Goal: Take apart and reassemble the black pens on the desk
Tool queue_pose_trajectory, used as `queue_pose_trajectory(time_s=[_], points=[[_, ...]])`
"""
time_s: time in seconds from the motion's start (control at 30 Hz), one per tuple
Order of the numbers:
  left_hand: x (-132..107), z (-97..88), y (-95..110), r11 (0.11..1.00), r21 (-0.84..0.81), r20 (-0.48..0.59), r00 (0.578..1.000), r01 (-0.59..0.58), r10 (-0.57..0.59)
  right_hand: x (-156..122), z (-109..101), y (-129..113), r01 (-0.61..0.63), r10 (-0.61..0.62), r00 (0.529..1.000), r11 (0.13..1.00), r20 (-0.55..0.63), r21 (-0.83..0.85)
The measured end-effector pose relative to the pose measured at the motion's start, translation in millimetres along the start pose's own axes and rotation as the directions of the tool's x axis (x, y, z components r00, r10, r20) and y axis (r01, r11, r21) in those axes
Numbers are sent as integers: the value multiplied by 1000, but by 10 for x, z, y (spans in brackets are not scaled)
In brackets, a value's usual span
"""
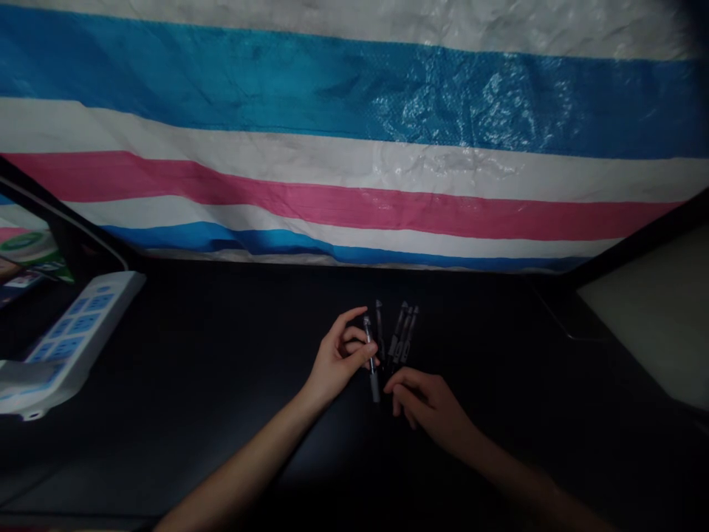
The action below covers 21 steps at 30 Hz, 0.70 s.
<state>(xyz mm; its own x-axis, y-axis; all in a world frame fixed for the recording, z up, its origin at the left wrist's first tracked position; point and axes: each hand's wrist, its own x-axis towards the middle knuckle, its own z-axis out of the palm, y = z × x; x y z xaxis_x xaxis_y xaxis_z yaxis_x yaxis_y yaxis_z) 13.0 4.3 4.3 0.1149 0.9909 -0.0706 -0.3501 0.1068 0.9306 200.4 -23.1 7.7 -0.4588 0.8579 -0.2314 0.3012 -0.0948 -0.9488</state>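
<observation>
Pen [373,366] pinched in your left hand [337,356] points away over the table [221,399], leaning slightly left, grey end [375,390] nearest you; your right hand [425,399] half-curls near it, its hold unclear.

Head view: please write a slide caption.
Left hand holding a pen, right hand near it, more pens on the black table.
</observation>
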Motion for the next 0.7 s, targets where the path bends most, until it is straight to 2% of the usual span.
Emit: queue_pose_trajectory(time_s=[0.3, 0.7], points=[[5, 4, 32, 1000, 16, -46, 999, -1, 2, 10, -5, 12, 7, -7, 1000, 1000, -3, -8], [24, -8, 36, 1000, 18, -45, 999, -21, 21, -1, 0, -22, -7, 7, 1000, 1000, 0, -7]])
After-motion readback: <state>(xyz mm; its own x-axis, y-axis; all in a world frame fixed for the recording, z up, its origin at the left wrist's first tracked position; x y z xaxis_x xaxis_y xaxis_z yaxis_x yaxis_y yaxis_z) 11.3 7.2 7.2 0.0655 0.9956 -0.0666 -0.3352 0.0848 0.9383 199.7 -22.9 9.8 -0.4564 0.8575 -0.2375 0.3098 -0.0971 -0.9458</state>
